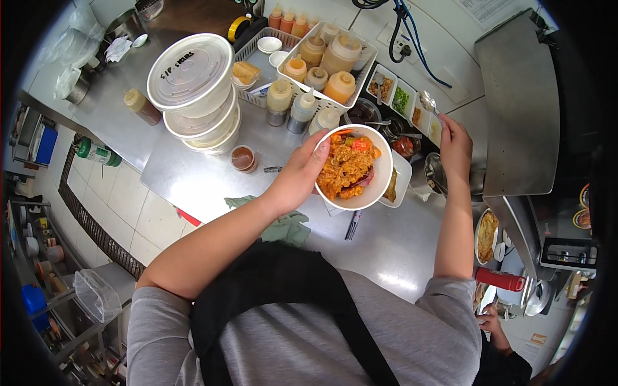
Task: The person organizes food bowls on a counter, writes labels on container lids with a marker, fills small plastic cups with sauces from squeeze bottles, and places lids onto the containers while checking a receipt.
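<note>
My left hand (301,171) grips the rim and side of a white bowl (386,181), tilted towards me and filled with orange, saucy fried food (345,166). My right hand (456,142) reaches out at the upper right, holding a metal spoon (428,102) above a row of small white trays. In these trays lie chopped green onion (400,100), browned bits (381,88) and other toppings. Partly behind the bowl, a white square dish (404,169) holds a browned piece of food. A jar of red paste (404,145) stands beside the trays.
Stacked lidded tubs (190,72), a sauce cup (243,159), a green cloth (287,229) and a marker (354,225) rest on the steel counter (193,181). Squeeze bottles fill a white basket (364,77). A metal pot (434,169) stands right. A co-worker's hand (491,319) shows lower right.
</note>
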`<control>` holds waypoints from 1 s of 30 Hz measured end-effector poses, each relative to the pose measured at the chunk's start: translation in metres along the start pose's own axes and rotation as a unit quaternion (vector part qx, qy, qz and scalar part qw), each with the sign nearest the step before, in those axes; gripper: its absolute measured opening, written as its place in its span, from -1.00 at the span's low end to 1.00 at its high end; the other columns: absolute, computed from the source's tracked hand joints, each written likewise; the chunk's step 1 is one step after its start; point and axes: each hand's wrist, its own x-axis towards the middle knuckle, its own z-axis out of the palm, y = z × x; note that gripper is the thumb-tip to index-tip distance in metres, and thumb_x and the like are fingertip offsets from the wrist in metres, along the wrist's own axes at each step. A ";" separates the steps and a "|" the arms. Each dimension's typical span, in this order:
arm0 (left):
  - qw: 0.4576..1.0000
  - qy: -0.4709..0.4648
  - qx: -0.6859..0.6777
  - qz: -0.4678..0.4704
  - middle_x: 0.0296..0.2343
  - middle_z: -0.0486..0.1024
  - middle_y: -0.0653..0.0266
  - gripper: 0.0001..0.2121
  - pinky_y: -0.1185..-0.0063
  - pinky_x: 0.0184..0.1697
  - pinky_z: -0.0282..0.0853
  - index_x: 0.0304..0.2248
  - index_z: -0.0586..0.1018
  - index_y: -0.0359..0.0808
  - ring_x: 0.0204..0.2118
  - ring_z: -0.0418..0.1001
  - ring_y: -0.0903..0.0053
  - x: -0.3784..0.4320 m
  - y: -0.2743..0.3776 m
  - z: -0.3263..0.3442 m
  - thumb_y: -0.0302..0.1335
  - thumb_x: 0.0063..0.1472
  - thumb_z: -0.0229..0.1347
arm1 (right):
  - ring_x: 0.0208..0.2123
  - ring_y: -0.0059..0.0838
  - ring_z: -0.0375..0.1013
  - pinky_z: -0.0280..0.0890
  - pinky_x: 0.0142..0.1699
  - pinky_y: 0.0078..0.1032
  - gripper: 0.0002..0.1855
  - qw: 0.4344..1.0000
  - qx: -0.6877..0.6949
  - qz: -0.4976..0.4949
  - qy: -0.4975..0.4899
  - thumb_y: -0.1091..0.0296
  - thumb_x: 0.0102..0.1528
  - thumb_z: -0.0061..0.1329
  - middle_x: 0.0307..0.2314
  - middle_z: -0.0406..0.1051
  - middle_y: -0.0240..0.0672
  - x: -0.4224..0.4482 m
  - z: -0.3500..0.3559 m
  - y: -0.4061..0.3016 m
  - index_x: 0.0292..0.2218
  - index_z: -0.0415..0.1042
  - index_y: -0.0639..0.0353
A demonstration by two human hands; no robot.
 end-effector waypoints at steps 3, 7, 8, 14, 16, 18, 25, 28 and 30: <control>0.988 0.040 0.072 0.132 0.03 0.25 0.08 -0.44 0.47 0.19 0.04 0.17 0.13 -0.30 0.16 0.14 0.35 -0.002 -0.020 -0.012 -0.05 0.35 -0.32 | -0.30 -0.31 0.50 0.25 -0.15 -0.17 -0.78 0.954 -0.288 -0.005 -0.083 0.37 0.12 -0.15 -0.41 0.47 -0.25 0.021 0.034 0.031 -0.30 0.55 0.04; 0.992 0.045 0.056 0.107 0.08 0.20 0.07 -0.44 0.51 0.23 -0.08 0.16 0.14 -0.37 0.19 0.08 0.39 -0.056 -0.004 -0.044 -0.09 0.37 -0.40 | -0.17 -0.36 0.44 0.15 -0.05 -0.03 -0.78 0.877 -0.426 -0.008 -0.222 0.39 0.05 -0.12 -0.25 0.46 -0.32 0.031 0.067 0.031 -0.30 0.56 0.03; 0.993 0.059 0.046 0.090 0.09 0.19 0.07 -0.43 0.51 0.24 -0.09 0.16 0.13 -0.38 0.20 0.07 0.39 -0.072 -0.010 -0.058 -0.09 0.38 -0.43 | -0.13 -0.37 0.42 0.14 -0.04 -0.04 -0.77 0.882 -0.425 -0.010 -0.205 0.38 0.07 -0.13 -0.22 0.44 -0.31 0.031 0.065 0.028 -0.28 0.56 0.03; 0.955 0.228 -0.183 -0.040 0.15 0.09 0.05 -0.28 0.30 0.16 0.17 0.21 -0.02 -0.26 0.18 0.14 0.29 -0.163 -0.051 -0.129 0.14 0.27 -0.51 | -0.27 -0.47 0.40 0.21 -0.14 -0.38 -0.76 0.995 -0.014 0.009 -0.098 0.30 0.16 -0.14 -0.34 0.44 -0.33 -0.011 -0.004 -0.032 -0.18 0.47 0.16; 0.946 0.262 -0.170 -0.087 0.15 0.09 0.09 -0.27 0.25 0.11 0.25 0.22 -0.05 -0.20 0.14 0.23 0.27 -0.183 -0.071 -0.148 0.17 0.25 -0.50 | -0.41 -0.62 0.36 0.23 -0.30 -0.61 -0.82 0.913 0.234 0.090 -0.320 0.42 0.12 -0.18 -0.48 0.41 -0.41 -0.054 -0.034 -0.065 -0.27 0.44 0.21; 0.932 0.310 -0.147 -0.118 0.13 0.13 0.11 -0.26 0.25 0.03 0.33 0.22 -0.07 -0.20 0.09 0.30 0.29 -0.183 -0.092 -0.160 0.18 0.25 -0.51 | -0.49 -0.45 0.42 0.30 -0.33 -0.50 -0.85 0.817 0.162 0.054 -0.551 0.43 0.06 -0.17 -0.58 0.42 -0.26 -0.115 -0.057 -0.097 -0.40 0.43 0.24; 0.920 0.316 0.214 -0.089 0.16 -0.08 -0.09 -0.32 0.40 0.20 0.01 0.21 0.01 -0.31 0.23 -0.05 0.21 -0.182 -0.159 -0.219 0.06 0.32 -0.53 | -0.03 -0.13 0.33 0.20 0.07 -0.28 -0.64 0.679 0.090 0.176 -0.707 0.34 0.09 -0.22 -0.10 0.33 -0.03 -0.379 0.055 -0.109 -0.08 0.37 0.22; 0.899 0.311 0.307 0.029 0.18 -0.16 -0.17 -0.42 0.38 0.29 -0.24 0.20 0.01 -0.36 0.27 -0.21 0.11 -0.190 -0.167 -0.229 -0.10 0.37 -0.48 | 0.11 -0.09 0.19 0.09 0.18 -0.27 -0.44 0.807 0.007 0.068 -0.587 0.16 0.10 -0.15 0.07 0.18 0.03 -0.448 0.150 -0.071 0.07 0.21 0.25; 0.886 0.331 0.323 0.032 0.16 -0.14 -0.17 -0.50 0.34 0.27 -0.18 0.19 0.05 -0.33 0.25 -0.18 0.09 -0.212 -0.175 -0.246 -0.20 0.38 -0.38 | 0.18 -0.06 0.06 -0.02 0.24 -0.24 -0.27 0.836 -0.074 0.040 -0.543 0.01 0.08 -0.09 0.12 0.10 0.04 -0.455 0.186 -0.068 0.13 0.09 0.31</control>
